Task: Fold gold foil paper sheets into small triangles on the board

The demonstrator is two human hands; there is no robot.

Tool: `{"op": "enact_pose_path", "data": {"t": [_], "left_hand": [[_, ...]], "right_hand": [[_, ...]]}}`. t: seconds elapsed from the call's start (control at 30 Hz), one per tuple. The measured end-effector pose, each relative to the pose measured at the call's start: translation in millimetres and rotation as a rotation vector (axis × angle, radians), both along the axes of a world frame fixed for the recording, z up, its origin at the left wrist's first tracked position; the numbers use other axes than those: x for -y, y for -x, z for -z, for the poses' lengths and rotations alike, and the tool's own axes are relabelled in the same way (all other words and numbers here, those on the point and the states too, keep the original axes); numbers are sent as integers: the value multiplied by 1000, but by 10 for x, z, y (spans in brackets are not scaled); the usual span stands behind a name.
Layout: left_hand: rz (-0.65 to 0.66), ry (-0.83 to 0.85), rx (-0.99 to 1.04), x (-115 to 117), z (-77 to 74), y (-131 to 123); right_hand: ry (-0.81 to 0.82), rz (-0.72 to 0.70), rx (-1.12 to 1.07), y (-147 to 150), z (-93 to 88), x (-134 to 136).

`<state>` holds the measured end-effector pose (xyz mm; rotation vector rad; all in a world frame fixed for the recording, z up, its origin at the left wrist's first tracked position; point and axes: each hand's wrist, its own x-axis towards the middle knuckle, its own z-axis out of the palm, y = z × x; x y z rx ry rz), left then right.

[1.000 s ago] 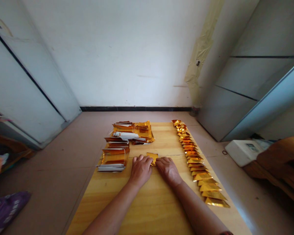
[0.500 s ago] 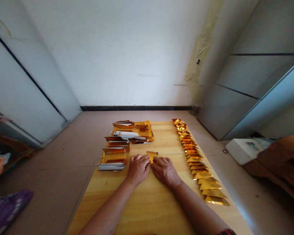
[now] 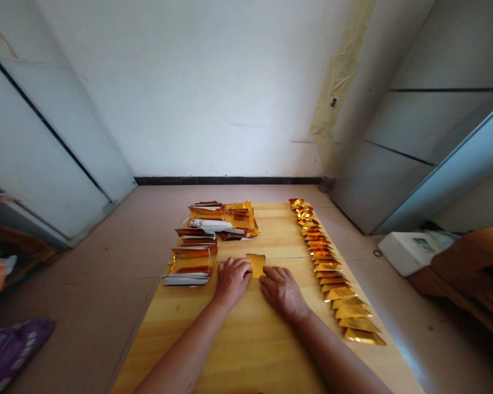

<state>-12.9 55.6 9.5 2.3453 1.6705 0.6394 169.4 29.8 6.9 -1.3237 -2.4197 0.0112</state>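
Head view, and it's the only one here, so everything comes from it: a small, flat, roughly square sheet of gold foil paper (image 3: 257, 265) lies on the pale wooden tabletop (image 3: 230, 339), right between the two hands. The bare left hand (image 3: 233, 280) has its bent fingers at the left edge, looks like they overlap it slightly. The bare right hand (image 3: 285, 293) comes in from the other side, fingers curled, tips at the right edge near the close corner. Honestly can't tell if either one is pinching the paper or just resting on it, since the thumbs are hard to make out. Neither hand is clearly nearer, though the left seems to cover a touch more. Long axis? If there is one I'd say it runs away from the person, but it's too close to square to swear to. From the fingers, most of the sheet lies inward and a bit forward. The curved stack of gold sheets with white edges (image 3: 193, 262) is left of the left hand, and the row of folded gold foil pieces (image 3: 353, 312) runs along the right side.
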Motion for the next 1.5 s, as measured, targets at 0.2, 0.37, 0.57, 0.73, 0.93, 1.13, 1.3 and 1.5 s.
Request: {"op": "enact_pose_path", "data": {"t": [0.2,0.37,0.57,0.73,0.93,1.13,1.3,1.5], "left_hand": [[27,-3,16,12,5,3],[46,-20,-4,46,-26,-4],[41,-9,1,28,13,18],[34,-39,-4,31,32,16],[66,-122,-43,70,-13,5],[76,-162,-52,78,-43,-4],[53,-107,29,26,1,36],[-41,-6,218,-129,110,38]], "right_hand": [[13,71,-9,-70,-42,14],[-37,-17,0,-7,-46,-58],[-16,-68,20,-42,58,-216],[-27,-111,62,-79,35,-253],[-43,-79,28,-37,6,-228],[-32,-38,14,25,30,-236],[131,40,-174,29,-32,-279],[260,212,-256,115,-75,-378]]}}
